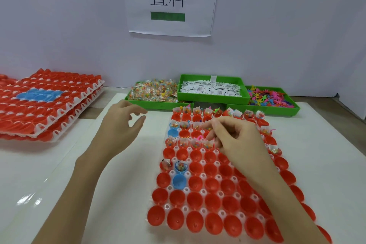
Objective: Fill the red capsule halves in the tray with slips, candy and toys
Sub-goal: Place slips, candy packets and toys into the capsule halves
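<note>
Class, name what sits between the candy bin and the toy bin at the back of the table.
Head view: the green bin of white paper slips sits between candy bin and toy bin.

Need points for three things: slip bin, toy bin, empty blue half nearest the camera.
slip bin (213,99), head view, on its green front wall.
toy bin (277,110), head view, on its green front wall.
empty blue half (179,181), head view, on its inner bowl, near-left part of the tray.

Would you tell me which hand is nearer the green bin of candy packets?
Left. The left hand hovers just in front of the candy bin; the right hand sits farther right, over the tray.
</note>
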`<state>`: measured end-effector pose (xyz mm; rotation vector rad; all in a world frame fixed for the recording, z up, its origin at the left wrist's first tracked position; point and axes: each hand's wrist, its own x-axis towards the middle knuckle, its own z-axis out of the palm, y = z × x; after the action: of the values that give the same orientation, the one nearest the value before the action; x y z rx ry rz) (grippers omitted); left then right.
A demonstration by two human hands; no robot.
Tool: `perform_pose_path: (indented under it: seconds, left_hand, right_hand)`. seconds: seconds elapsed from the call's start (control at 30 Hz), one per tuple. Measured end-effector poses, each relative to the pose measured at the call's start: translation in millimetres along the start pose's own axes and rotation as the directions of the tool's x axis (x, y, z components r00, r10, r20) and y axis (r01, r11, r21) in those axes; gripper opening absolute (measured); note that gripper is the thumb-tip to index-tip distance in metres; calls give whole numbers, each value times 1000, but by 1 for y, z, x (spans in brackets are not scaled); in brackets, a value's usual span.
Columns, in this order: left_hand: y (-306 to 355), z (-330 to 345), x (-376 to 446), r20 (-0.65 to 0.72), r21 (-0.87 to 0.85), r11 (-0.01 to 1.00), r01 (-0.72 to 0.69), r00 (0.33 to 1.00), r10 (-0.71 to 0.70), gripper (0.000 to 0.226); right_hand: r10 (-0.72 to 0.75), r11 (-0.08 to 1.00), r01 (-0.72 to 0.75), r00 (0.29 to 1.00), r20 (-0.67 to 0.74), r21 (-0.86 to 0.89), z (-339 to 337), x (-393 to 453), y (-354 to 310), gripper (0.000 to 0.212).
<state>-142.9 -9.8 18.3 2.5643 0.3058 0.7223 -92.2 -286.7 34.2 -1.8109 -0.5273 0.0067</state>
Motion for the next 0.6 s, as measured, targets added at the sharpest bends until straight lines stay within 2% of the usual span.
perform_pose_path:
  seconds: [0.13, 0.23, 0.37, 0.53, 0.6]
  left_hand:
    - [-9, 16, 2, -33, 36, 995, 91, 995, -90, 34]
    - [-7, 27, 15, 21, 90, 990, 105, 994, -108, 45]
    - [-7, 41, 56, 137, 171, 985, 27, 989, -52, 47]
    - [-22, 53, 103, 347, 268, 961, -73, 938, -26, 45]
    - [-26, 55, 113, 380, 339, 935, -104, 924, -36, 42]
  right_hand:
    - [-12, 995, 14, 1000, -20, 100, -3, 0, -2, 28]
    - [2, 983, 5, 999, -39, 183, -7, 0, -4, 29]
    - [38, 955, -17, 997, -64, 296, -9, 0, -6, 30]
    - [49, 946, -21, 996, -78, 322, -10, 0, -5, 30]
    - [49, 947, -20, 995, -83, 321, -12, 1, -5, 30]
